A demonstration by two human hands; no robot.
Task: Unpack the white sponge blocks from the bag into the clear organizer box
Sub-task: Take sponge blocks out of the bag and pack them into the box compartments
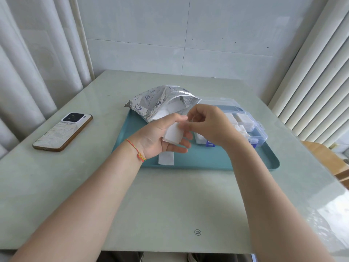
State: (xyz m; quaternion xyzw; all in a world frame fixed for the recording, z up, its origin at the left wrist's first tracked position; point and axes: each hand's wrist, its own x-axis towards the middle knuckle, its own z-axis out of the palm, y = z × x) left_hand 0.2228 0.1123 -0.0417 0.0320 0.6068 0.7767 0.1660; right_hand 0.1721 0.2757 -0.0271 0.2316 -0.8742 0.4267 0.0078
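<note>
My left hand [162,137] holds a white sponge block [172,133] in its curled fingers above the teal tray [207,159]. My right hand [209,123] is right beside it, its fingertips pinching the block's upper end; the fingers are blurred. Behind the hands lies the silver foil bag [160,103] with its mouth open and more white blocks showing inside. The clear organizer box [251,125] stands open on the tray's right, partly hidden by my right hand, with several white blocks in its compartments. A flat white piece [166,157] lies on the tray below my left hand.
A phone [63,132] lies face down on the pale green table [170,205] to the left of the tray. Curtains hang at left, a ribbed panel at right, and a wooden chair [328,157] stands at the table's right edge.
</note>
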